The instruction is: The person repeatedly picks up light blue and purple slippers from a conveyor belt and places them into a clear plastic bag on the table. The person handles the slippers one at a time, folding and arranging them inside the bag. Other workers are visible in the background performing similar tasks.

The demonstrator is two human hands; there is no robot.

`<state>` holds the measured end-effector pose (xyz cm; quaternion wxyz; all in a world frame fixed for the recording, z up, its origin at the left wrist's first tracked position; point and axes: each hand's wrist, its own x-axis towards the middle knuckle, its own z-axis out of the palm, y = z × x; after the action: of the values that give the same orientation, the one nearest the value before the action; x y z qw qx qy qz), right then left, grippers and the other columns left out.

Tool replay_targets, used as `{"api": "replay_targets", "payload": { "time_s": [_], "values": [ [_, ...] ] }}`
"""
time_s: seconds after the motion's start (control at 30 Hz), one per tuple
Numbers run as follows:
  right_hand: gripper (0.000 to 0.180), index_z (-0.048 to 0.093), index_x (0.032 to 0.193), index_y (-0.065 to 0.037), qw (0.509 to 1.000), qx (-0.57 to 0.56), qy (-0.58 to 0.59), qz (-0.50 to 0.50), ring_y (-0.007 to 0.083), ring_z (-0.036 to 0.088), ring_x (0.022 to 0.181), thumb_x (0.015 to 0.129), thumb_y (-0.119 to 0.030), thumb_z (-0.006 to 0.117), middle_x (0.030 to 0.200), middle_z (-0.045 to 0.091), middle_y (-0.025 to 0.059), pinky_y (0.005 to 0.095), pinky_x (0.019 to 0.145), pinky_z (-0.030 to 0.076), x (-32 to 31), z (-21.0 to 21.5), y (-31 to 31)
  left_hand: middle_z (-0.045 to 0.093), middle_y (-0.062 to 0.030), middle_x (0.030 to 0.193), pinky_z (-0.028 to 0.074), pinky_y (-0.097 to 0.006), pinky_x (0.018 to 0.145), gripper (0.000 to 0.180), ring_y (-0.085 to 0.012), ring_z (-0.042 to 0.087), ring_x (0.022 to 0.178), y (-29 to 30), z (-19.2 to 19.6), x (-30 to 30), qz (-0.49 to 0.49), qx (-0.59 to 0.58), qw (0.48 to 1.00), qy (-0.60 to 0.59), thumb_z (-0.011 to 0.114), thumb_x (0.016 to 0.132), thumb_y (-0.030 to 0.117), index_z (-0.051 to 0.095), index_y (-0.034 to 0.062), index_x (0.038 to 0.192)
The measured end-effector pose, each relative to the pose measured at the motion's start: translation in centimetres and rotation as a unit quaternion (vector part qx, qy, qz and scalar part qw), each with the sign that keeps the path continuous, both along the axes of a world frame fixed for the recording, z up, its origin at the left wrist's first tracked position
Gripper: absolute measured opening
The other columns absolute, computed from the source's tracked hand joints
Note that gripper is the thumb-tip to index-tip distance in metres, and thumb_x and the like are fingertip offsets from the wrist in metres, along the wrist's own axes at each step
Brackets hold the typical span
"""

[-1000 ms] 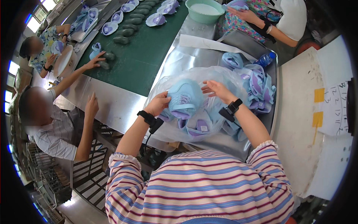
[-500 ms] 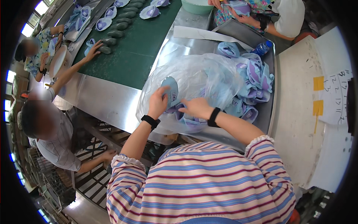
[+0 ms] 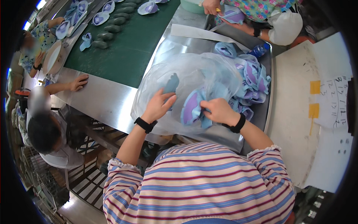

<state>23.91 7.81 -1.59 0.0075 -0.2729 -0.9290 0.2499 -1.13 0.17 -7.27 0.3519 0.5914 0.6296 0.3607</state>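
Note:
My right hand (image 3: 220,111) pinches the edge of a purple and light-blue shoe upper (image 3: 192,108), which hangs with its purple face showing at the mouth of a clear plastic bag (image 3: 149,84). Left of it, my left hand (image 3: 157,106) has its thumb and fingers at the lower end of another blue shoe upper (image 3: 172,83), whose scalloped edge points away from me. More blue uppers show blurred through the plastic. Beside the bag, a heap of blue and purple uppers (image 3: 254,76) lies on the right of the metal tray.
A green belt (image 3: 123,56) carries a row of dark shoe lasts (image 3: 113,28) and several uppers. A blue-capped bottle (image 3: 260,49) stands behind the heap. Co-workers are at the left and far right; one rests a hand (image 3: 79,83) on the metal edge. A pale board (image 3: 294,112) borders the right.
My right hand has drawn an upper up and right, turning its purple face into view. The co-worker's hand at the left has left the belt for the metal edge.

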Motion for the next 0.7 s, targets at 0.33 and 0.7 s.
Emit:
{"api": "replay_targets", "payload": {
  "time_s": [0.33, 0.7],
  "values": [
    [0.037, 0.051, 0.119, -0.006, 0.920, -0.063, 0.291, -0.256, 0.0227, 0.059, 0.096, 0.082, -0.001, 0.054, 0.108, 0.060, 0.0111, 0.0342, 0.082, 0.047, 1.5, 2.0, 0.5, 0.059, -0.0112, 0.108, 0.043, -0.030, 0.088, 0.043, -0.0196, 0.056, 0.098, 0.8, -0.5, -0.6, 0.027, -0.180, 0.814, -0.552, 0.055, 0.078, 0.011, 0.049, -0.0026, 0.119],
    [0.047, 0.037, 0.132, -0.001, 0.600, -0.586, 0.487, -0.246, 0.0178, 0.056, 0.103, 0.089, -0.007, 0.055, 0.117, 0.055, 0.0094, 0.0308, 0.089, 0.046, 1.9, -1.4, 4.1, 0.051, -0.0151, 0.125, 0.034, -0.040, 0.102, 0.057, -0.0294, 0.047, 0.117, -1.3, -1.2, -1.8, 0.060, -0.048, 0.668, -0.740, 0.053, 0.071, 0.003, 0.041, -0.0029, 0.127]
  ]
}}
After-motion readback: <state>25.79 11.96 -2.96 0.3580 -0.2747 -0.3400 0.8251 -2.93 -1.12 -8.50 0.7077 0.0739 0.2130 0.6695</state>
